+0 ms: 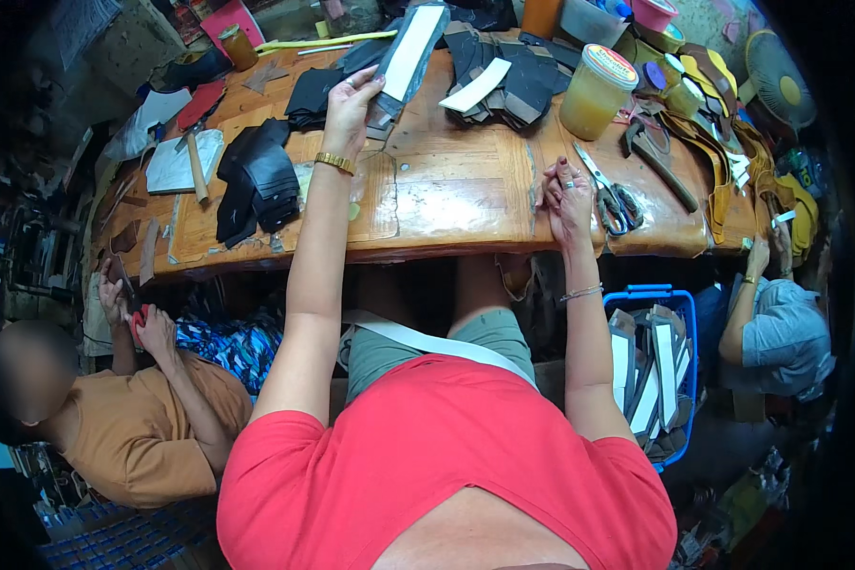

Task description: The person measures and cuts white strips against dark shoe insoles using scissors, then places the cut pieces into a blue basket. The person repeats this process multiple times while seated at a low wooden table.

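Note:
My left hand (pixel 353 103), wearing a gold watch, reaches over the table and grips the near end of a dark leather piece (pixel 431 55). A white strip (pixel 415 43) lies along that piece. My right hand (pixel 570 201) rests palm up by the table's near edge, its fingers curled in; what they hold, if anything, is hidden. Just right of it lie scissors (pixel 619 206) with dark handles. A stack of dark pieces (pixel 518 90) with a loose white strip (pixel 477 85) on top sits beyond, between my hands. Another dark stack (pixel 259 180) lies left of my left forearm.
A tub of yellowish paste (pixel 597 93) and a hammer (pixel 659 169) stand and lie at the right. Another hammer (pixel 198 166) rests on a white slab (pixel 168 163) at left. A blue basket (pixel 691 380) of strips stands by my right arm. Co-workers sit left (pixel 142 418) and right (pixel 779 332).

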Motion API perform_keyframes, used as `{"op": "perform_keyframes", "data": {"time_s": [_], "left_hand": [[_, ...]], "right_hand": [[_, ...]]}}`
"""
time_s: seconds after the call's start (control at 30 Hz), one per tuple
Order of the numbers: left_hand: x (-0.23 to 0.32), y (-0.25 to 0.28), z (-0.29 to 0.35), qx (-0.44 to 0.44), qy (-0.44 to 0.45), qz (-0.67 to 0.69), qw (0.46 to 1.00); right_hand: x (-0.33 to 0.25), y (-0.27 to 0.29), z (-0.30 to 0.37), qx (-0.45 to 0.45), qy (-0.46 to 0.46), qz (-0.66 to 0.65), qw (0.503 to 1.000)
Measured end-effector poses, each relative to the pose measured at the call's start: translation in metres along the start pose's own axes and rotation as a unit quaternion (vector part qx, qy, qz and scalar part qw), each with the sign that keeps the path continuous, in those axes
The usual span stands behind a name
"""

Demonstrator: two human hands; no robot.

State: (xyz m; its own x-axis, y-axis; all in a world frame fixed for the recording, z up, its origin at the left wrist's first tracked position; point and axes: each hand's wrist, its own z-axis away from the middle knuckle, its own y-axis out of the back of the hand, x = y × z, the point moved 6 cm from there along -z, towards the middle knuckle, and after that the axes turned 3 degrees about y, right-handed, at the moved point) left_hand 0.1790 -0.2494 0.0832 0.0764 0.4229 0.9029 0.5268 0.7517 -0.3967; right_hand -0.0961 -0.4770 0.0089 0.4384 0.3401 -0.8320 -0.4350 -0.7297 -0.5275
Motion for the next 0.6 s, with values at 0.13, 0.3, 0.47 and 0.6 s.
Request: {"op": "perform_keyframes", "data": {"time_s": [0.13,0.3,0.47,0.6], "left_hand": [[-0.006,-0.018,-0.003,-0.013,0.015,-0.002,1.0],[-0.016,-0.043,-0.008,-0.042,0.042,0.006,0.998],[-0.022,-0.077,-0.014,-0.076,0.017,0.009,0.997],[-0.038,-0.108,-0.027,-0.094,0.044,-0.008,0.995]], "right_hand": [[0.001,0.001,-0.001,0.004,0.006,-0.01,1.0],[0.001,0.002,-0.002,0.018,-0.007,0.02,1.0],[-0.008,-0.012,0.0,0.002,0.006,0.04,0.999],[-0.007,-0.011,-0.001,-0.018,0.003,0.016,1.0]]}}
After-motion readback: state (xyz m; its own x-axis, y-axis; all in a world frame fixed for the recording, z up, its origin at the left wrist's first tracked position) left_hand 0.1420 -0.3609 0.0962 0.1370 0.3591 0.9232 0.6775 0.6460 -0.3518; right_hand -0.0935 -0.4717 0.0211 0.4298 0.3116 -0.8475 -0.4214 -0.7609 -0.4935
